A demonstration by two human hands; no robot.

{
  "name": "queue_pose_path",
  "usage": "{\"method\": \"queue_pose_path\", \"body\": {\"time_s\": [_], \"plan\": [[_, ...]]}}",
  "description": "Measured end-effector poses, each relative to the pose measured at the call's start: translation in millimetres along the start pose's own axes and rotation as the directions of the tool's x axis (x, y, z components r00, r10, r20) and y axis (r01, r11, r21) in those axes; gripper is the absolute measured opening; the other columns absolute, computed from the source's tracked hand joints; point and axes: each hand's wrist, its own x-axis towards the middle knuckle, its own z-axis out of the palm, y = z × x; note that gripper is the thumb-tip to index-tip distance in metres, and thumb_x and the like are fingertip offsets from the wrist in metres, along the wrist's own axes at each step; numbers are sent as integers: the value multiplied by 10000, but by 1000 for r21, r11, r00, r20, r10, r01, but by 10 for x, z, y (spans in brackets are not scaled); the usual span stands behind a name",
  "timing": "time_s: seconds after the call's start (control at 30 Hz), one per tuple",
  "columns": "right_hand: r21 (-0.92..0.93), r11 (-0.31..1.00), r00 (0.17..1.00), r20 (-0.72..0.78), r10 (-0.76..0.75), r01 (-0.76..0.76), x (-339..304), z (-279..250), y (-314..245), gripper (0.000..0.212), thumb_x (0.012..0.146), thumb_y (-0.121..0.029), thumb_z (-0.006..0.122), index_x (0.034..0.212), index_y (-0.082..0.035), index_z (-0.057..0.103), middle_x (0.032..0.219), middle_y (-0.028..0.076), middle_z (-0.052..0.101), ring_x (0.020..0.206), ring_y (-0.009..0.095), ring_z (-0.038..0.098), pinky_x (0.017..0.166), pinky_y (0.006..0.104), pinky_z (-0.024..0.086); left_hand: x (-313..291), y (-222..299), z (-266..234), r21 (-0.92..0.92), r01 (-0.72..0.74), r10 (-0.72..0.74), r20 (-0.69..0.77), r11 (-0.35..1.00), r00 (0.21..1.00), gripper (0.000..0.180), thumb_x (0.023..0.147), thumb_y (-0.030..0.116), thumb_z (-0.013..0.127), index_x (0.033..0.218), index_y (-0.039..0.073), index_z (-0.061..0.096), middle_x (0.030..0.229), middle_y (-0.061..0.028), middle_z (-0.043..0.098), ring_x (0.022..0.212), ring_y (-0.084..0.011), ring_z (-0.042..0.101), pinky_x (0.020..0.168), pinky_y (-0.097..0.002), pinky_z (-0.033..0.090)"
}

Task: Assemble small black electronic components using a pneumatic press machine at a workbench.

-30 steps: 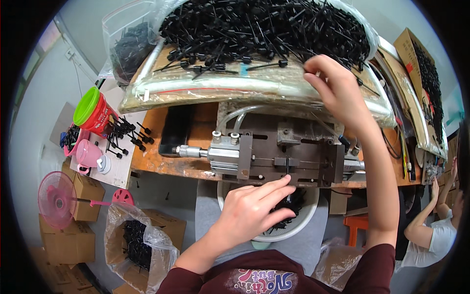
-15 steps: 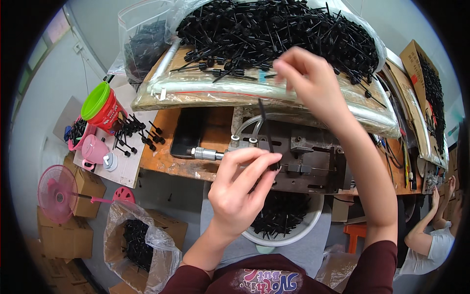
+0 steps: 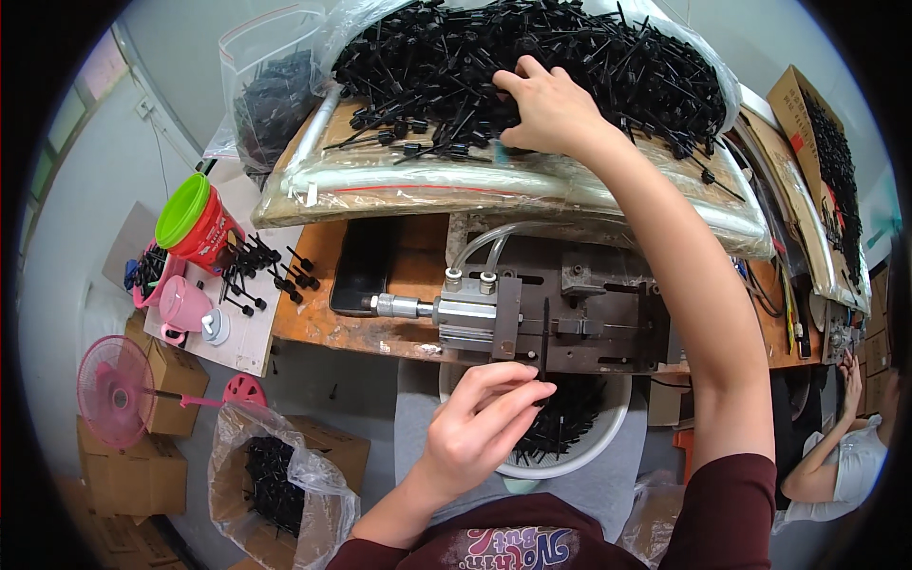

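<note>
The left hand (image 3: 478, 420), fingertips pinched together, holds one part (image 3: 545, 337) by its near end, the stem seen against the fixture (image 3: 608, 334). The right hand (image 3: 553, 109), thumb and fingers apart, reaches the heap (image 3: 427, 57), nothing visibly gripped. A light end-pinch probably steers the slim stem best.

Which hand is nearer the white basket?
Left. The left hand is at the left side of the white basket, holding a black stemmed part; the right hand is farther, beyond the machine, at the black pile.
</note>
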Motion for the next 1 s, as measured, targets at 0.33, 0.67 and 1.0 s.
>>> {"method": "queue_pose_path", "body": {"time_s": [0.33, 0.67, 1.0], "plan": [[144, 988, 998, -27, -58, 61, -493, -253, 429, 307, 749, -176, 718, 1039, -92, 666, 1091, 88, 568, 1029, 294, 610, 892, 398, 508, -140, -116, 194, -93, 42, -33, 96, 995, 995, 300, 720, -82, 735, 999, 27, 730, 1114, -108, 606, 878, -178, 674, 756, -282, 588], [167, 972, 936, -337, -103, 167, -951, -206, 862, 234, 811, -171, 747, 1037, -112, 724, 1100, 32, 567, 967, 199, 593, 795, 318, 485, 33, -208, 426, 170, -117, 94, 141, 978, 986, 266, 687, -4, 755, 945, -4, 691, 1263, -137, 626, 861, -242, 670, 740, -323, 559], [802, 571, 945, -27, 327, -175, -1082, -352, 1053, 194, 825, -162, 746, 977, -42, 743, 790, -2, 646, 644, 55, 576, 595, 200, 455, 170, -167, 476, 320, -193, 81, 332, 927, 940, 214, 745, 40, 725, 952, 10, 679, 1297, -133, 609, 747, -231, 678, 648, -312, 540]]}}
